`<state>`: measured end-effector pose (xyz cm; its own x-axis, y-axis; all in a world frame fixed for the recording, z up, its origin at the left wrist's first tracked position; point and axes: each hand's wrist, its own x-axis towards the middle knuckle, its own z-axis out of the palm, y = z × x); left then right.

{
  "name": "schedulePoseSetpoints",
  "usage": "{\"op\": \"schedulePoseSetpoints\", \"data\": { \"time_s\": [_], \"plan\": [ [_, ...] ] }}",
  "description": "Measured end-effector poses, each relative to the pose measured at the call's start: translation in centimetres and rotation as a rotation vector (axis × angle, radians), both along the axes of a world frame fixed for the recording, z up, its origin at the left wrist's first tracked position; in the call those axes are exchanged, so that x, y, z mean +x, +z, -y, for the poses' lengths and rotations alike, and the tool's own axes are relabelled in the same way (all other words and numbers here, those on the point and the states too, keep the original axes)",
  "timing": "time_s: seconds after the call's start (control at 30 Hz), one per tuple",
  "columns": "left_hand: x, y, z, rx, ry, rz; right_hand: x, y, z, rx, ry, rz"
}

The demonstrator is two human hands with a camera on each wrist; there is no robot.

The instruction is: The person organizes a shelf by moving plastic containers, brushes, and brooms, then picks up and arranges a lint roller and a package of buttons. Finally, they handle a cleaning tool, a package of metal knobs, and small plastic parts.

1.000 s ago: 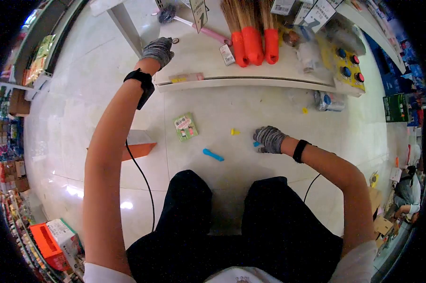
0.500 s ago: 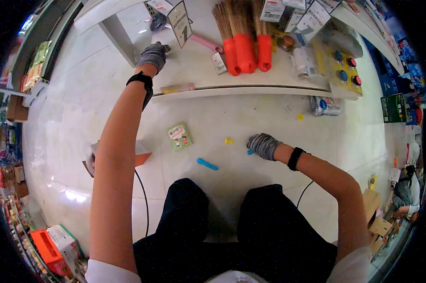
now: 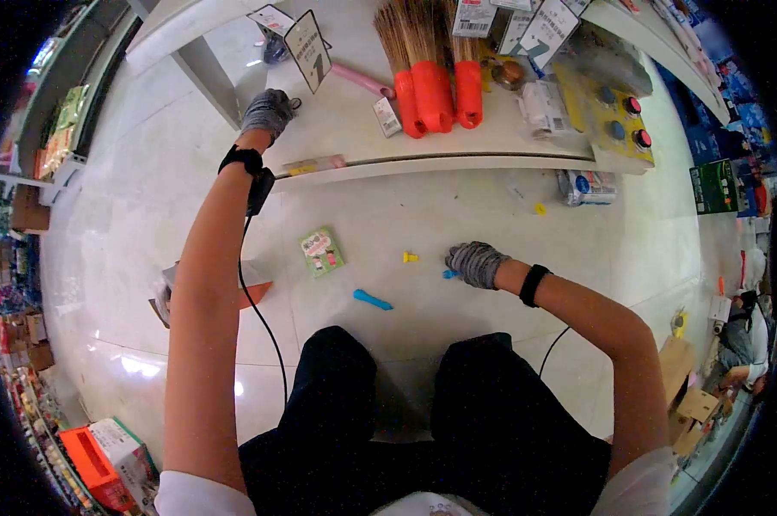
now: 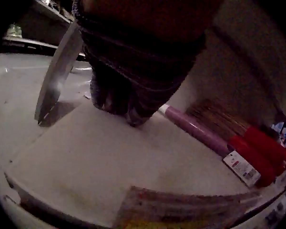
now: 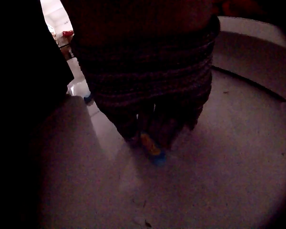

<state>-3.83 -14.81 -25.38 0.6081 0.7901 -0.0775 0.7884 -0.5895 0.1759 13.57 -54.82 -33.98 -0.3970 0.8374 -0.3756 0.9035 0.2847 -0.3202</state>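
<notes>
In the head view my gloved left hand [image 3: 268,114] is low over the white shelf [image 3: 337,142], beside a small dark round thing [image 3: 295,103]. The left wrist view shows this hand [image 4: 133,71] with fingers pointing down at the shelf; whether they hold anything is hidden. My gloved right hand [image 3: 477,264], down at the floor, pinches a small blue thing [image 3: 449,274]; in the right wrist view it looks blue and yellow [image 5: 153,150] between the fingers. To its left lie a yellow piece [image 3: 410,256], a blue elongated piece [image 3: 373,299] and a green packet [image 3: 321,251].
Red-handled brushes [image 3: 431,95], a pink handle [image 3: 362,80] and a price sign [image 3: 307,52] are on the shelf. A wrapped package [image 3: 588,187] lies by its right end. An orange-sided box [image 3: 255,295] is beside my left arm; my knees are close to the floor pieces.
The head view has shifted, so shelf and floor items appear lower and farther left. Both hands stay near the same places, the right one still at the blue thing.
</notes>
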Motion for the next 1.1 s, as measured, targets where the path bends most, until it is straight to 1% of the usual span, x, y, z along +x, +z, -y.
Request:
{"op": "schedulePoseSetpoints", "data": {
  "time_s": [0.03,0.13,0.23,0.33,0.43,0.53,0.57,0.63,0.67,0.73,0.77,0.87,0.93,0.97,1.03,1.1],
  "plan": [
    [-0.2,0.3,0.1,-0.052,0.007,-0.033,0.0,-0.3,0.1,0.010,-0.001,-0.004],
    [-1.9,-0.7,0.3,0.066,-0.074,0.246,-0.1,0.4,-0.1,-0.030,-0.002,0.030],
    [-1.9,-1.1,0.6,0.240,-0.157,0.359,0.1,-0.6,0.0,-0.036,-0.003,0.016],
    [-1.3,-1.6,-0.9,0.042,-0.135,0.192,0.4,-2.1,0.4,0.040,-0.012,-0.038],
    [-0.8,-1.0,-1.5,-0.074,-0.195,0.171,0.4,-2.5,0.5,0.027,-0.022,-0.035],
    [-1.8,-4.7,-5.2,0.073,-0.316,0.101,0.3,-0.9,0.3,-0.010,-0.025,-0.018],
    [-2.0,-4.2,-4.4,-0.022,-0.199,0.164,0.4,-1.2,0.5,0.028,-0.020,-0.029],
    [-2.0,-3.4,-3.5,-0.008,-0.159,0.119,0.5,-1.7,0.7,0.110,-0.006,-0.054],
    [-2.2,-3.2,-3.3,0.002,-0.138,0.097,0.5,-1.5,0.6,0.073,-0.015,-0.049],
    [-2.1,-1.3,-1.5,-0.140,-0.028,0.189,0.4,-0.7,0.3,0.000,-0.035,-0.036],
    [-2.1,-1.0,-1.2,-0.211,0.026,0.235,0.3,-0.5,0.2,-0.012,-0.031,-0.026],
    [-2.8,-2.4,-1.9,-0.031,0.010,0.487,0.1,-0.3,0.1,-0.020,-0.026,-0.015],
    [-1.6,1.1,0.6,-0.124,-0.041,0.548,0.3,-0.8,0.4,0.019,-0.033,-0.032],
    [-1.4,2.3,1.7,-0.170,-0.070,0.577,0.4,-1.0,0.5,0.026,-0.038,-0.046],
    [-1.0,0.9,2.5,-0.687,-0.134,1.161,0.5,-1.6,0.7,0.043,-0.059,-0.074],
    [-0.4,3.5,6.5,-0.162,-0.281,0.919,0.5,-2.1,1.0,0.056,-0.052,-0.075]
  ]
}}
